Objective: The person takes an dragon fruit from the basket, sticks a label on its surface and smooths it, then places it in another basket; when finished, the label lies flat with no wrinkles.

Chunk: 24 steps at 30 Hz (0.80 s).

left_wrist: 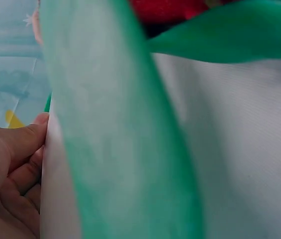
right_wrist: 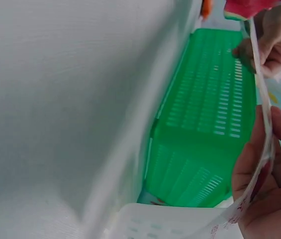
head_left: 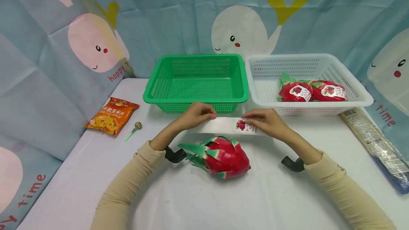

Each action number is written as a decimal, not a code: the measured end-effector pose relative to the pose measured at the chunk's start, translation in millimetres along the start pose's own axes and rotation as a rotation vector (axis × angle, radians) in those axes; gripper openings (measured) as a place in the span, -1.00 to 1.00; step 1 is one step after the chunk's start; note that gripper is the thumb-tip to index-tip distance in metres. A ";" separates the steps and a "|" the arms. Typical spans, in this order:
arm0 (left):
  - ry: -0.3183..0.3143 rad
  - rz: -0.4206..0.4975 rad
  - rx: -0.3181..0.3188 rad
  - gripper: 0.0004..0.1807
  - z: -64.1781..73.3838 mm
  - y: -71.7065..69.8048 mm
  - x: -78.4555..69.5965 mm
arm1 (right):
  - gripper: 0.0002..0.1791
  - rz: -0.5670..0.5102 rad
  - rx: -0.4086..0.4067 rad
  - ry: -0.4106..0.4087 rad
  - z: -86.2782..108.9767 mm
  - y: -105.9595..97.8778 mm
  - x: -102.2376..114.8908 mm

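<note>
A white label strip is stretched between both hands. Its sticker, printed with red fruit, sits toward the right end. My left hand pinches the strip's upper edge between thumb and fingers; my right hand pinches it beside the sticker. In the right wrist view the strip appears nearly edge-on, running between the hands. Just in front of it a red dragon fruit with green scales lies on the table. One blurred green scale crosses the left wrist view and covers part of the strip.
A green basket stands behind the hands. To its right, a white basket holds dragon fruits bearing stickers. An orange snack bag and a lollipop lie left; a long shiny package lies right.
</note>
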<state>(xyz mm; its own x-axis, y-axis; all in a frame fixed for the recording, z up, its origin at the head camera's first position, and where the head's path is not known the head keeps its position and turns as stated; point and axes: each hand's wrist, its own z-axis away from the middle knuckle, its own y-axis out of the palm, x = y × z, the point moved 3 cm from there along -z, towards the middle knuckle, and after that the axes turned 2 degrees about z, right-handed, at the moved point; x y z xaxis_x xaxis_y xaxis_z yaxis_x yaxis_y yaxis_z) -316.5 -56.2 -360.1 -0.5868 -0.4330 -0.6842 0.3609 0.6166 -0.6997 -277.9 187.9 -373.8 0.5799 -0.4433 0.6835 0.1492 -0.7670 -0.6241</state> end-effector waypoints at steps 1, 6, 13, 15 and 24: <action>-0.003 0.002 0.002 -0.87 0.0 0.1 1.1 | -0.81 -0.012 -0.006 0.005 0.3 -0.3 0.3; -0.012 0.006 0.012 -0.87 -0.6 1.3 5.1 | -0.93 -0.022 -0.004 0.054 1.6 1.2 -1.7; -0.039 -0.022 0.024 -0.87 1.6 -1.2 10.9 | -0.95 -0.108 -0.101 0.066 5.9 -1.1 3.4; -0.058 -0.044 0.023 -0.88 3.2 -2.6 14.3 | -0.92 -0.150 -0.152 0.079 7.8 -4.6 6.4; -0.037 -0.305 0.042 -0.76 9.7 -7.9 7.5 | -0.87 -0.131 -0.144 0.141 9.9 -18.6 20.7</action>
<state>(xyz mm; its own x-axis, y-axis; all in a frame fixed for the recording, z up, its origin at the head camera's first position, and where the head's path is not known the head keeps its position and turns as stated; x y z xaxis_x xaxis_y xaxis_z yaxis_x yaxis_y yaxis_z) -316.6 -70.7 -361.6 -0.6461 -0.6182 -0.4476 0.2024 0.4267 -0.8814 -260.7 197.6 -351.8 0.4444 -0.3881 0.8074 0.0939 -0.8761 -0.4729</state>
